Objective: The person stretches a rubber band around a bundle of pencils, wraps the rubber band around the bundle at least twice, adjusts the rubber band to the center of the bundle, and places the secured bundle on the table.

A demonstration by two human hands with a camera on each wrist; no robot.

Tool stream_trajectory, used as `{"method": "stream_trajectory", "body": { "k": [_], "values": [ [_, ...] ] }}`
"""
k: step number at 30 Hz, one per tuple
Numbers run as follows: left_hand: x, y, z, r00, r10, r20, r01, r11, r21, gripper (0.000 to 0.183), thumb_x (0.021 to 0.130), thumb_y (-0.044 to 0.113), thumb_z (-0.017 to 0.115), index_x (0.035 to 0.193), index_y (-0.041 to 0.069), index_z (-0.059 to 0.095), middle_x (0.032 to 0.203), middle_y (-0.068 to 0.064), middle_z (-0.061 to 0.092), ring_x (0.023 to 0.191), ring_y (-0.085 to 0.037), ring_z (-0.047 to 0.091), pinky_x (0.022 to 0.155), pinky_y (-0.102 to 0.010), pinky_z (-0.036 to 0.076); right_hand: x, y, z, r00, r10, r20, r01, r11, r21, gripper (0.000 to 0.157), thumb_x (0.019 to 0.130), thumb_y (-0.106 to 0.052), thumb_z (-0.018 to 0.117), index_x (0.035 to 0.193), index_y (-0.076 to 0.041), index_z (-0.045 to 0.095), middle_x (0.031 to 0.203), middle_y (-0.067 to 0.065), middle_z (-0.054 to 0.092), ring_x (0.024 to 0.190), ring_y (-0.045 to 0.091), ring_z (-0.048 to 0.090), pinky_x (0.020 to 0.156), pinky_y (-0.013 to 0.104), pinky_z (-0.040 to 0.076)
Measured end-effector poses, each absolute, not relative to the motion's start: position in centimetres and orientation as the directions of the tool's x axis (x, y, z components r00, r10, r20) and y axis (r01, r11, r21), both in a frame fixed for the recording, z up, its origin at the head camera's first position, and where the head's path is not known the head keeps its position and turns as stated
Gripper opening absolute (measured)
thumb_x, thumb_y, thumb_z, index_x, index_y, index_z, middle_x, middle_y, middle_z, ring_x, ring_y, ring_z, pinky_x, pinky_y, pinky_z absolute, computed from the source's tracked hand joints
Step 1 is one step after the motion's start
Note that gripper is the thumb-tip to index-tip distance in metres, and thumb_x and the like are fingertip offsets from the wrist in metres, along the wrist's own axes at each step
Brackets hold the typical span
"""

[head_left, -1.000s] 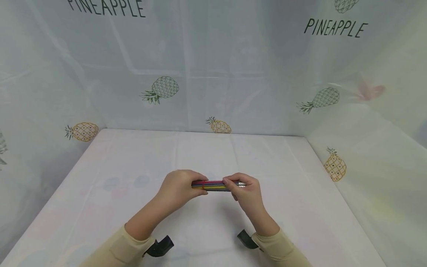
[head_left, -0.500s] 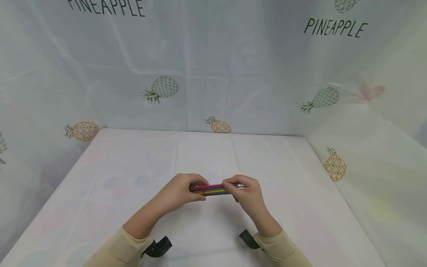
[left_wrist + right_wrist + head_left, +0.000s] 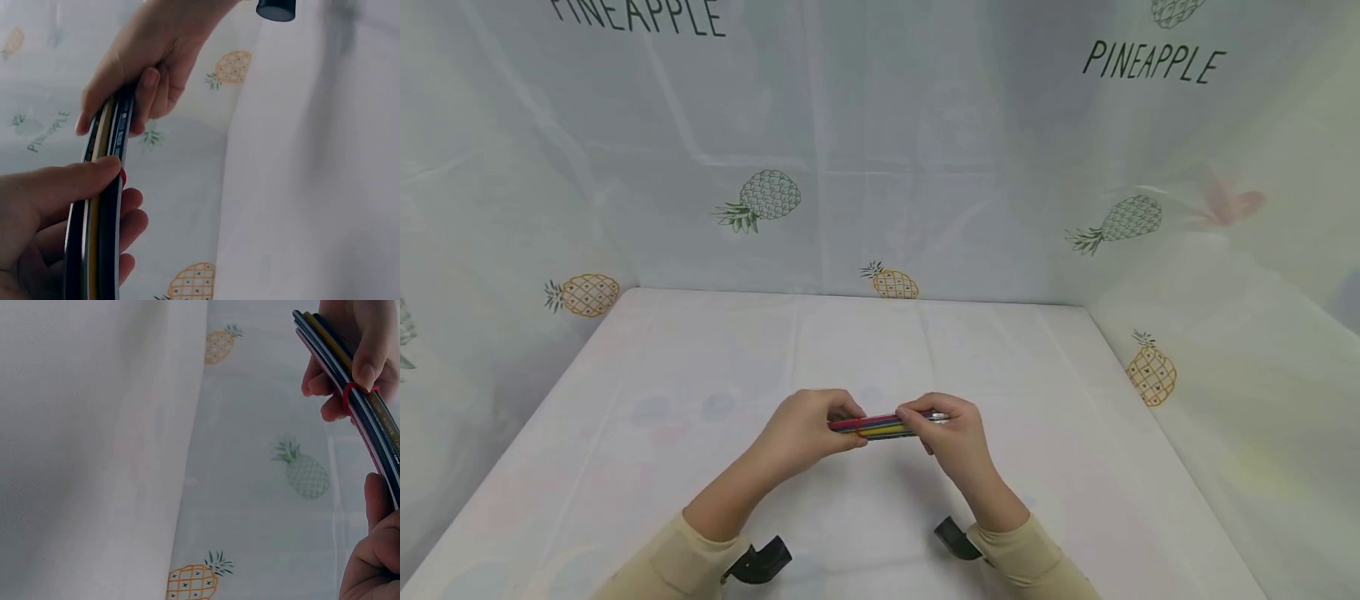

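Both hands hold one bundle of several thin pencils (image 3: 883,427), level above the table. Red, yellow and dark blue barrels show, and silvery ends stick out past the right hand. My left hand (image 3: 801,429) grips the left part between thumb and fingers. In the left wrist view, the left thumb (image 3: 94,178) lies along the top of the barrels. Toward the other end my right hand (image 3: 953,433) pinches the bundle with thumb and fingers. A red band (image 3: 348,399) circles the pencils by the left thumb in the right wrist view.
A white cloth covers the table (image 3: 1000,358). Pale curtains with pineapple prints (image 3: 771,196) stand behind it and at both sides. Black wrist-worn pieces (image 3: 758,560) jut out from the cuffs on both arms.
The left hand has come slightly nearer the body, and the bundle's left end now tilts a little that way. The right hand has hardly moved and keeps its pinch.
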State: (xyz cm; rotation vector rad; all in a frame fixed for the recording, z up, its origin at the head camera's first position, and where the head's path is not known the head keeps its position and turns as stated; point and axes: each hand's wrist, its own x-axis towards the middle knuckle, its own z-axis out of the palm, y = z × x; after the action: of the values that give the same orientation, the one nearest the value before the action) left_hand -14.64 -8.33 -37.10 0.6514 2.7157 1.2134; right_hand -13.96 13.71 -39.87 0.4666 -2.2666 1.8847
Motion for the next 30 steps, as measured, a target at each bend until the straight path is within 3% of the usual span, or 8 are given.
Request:
{"method": "stream_trajectory", "body": {
  "k": [7, 17, 26, 30],
  "values": [
    [-14.4, -7.8, -37.4, -0.905, 0.417, 0.082, 0.336, 0.584, 0.739, 0.023, 0.074, 0.017, 0.086, 0.089, 0.02, 0.069, 0.079, 0.013, 0.07, 0.072, -0.004, 0.062, 0.064, -0.029, 0.049, -13.8, 13.0, -40.1, -0.936, -0.141, 0.322, -0.342, 0.154, -0.927, 0.007, 0.085, -0.009, 0.076, 0.081, -0.003, 0.074, 0.068, 0.006, 0.064, 0.041, 0.009, 0.039, 0.04, 0.021, 0.034],
    [-14.4, -7.6, -37.9, -0.899, 0.437, 0.037, 0.302, 0.555, 0.775, 0.046, 0.077, 0.026, 0.084, 0.115, 0.023, 0.058, 0.101, 0.011, 0.072, 0.088, -0.01, 0.063, 0.069, -0.033, 0.048, -13.9, 12.8, -40.0, -0.917, -0.181, 0.354, -0.389, 0.225, -0.893, 0.009, 0.085, -0.011, 0.077, 0.082, -0.002, 0.075, 0.071, 0.003, 0.067, 0.042, 0.008, 0.041, 0.04, 0.023, 0.038],
    [-14.8, -9.3, -37.7, -0.925, 0.372, 0.084, 0.289, 0.539, 0.791, 0.042, 0.075, 0.026, 0.086, 0.111, 0.027, 0.065, 0.101, 0.01, 0.071, 0.09, -0.008, 0.066, 0.074, -0.033, 0.052, -14.3, 14.2, -39.5, -0.971, -0.042, 0.237, -0.241, 0.217, -0.946, 0.008, 0.084, -0.013, 0.078, 0.083, -0.006, 0.075, 0.077, 0.009, 0.066, 0.043, 0.014, 0.042, 0.044, 0.022, 0.035],
    [-15.0, -10.1, -37.7, -0.936, 0.324, 0.137, 0.281, 0.455, 0.845, 0.055, 0.072, 0.022, 0.088, 0.121, 0.025, 0.063, 0.108, 0.007, 0.069, 0.094, -0.011, 0.066, 0.077, -0.034, 0.054, -14.4, 14.6, -39.2, -0.983, 0.01, 0.186, -0.182, 0.161, -0.97, 0.008, 0.085, -0.013, 0.077, 0.085, -0.005, 0.074, 0.079, 0.012, 0.063, 0.045, 0.014, 0.042, 0.046, 0.022, 0.035]
  ]
}}
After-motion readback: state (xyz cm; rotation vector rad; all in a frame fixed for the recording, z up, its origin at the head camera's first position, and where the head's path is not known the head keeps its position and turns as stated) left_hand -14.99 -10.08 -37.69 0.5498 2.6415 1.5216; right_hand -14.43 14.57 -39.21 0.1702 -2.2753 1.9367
